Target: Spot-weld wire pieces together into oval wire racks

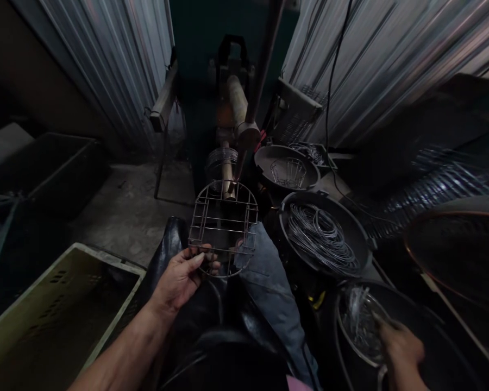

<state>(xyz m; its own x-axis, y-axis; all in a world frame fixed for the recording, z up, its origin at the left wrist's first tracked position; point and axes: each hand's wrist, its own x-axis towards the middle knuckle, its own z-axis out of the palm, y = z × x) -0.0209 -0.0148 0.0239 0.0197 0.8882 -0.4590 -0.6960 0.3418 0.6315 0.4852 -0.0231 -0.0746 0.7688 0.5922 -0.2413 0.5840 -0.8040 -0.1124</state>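
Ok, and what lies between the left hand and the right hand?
In the head view: glossy black cloth, the blue-grey trouser leg, a stretch too dark to read, then the round bowl at the right hand.

Dim overall, deep shadows at sides; faint sheen on corrugated walls (391, 65); right hand (403, 345) motion-blurred; wide-angle stretch at edges.

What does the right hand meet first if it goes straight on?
Probably the small shiny pieces in the round bowl. The right hand is blurred and depth is unclear, so it may already touch them.
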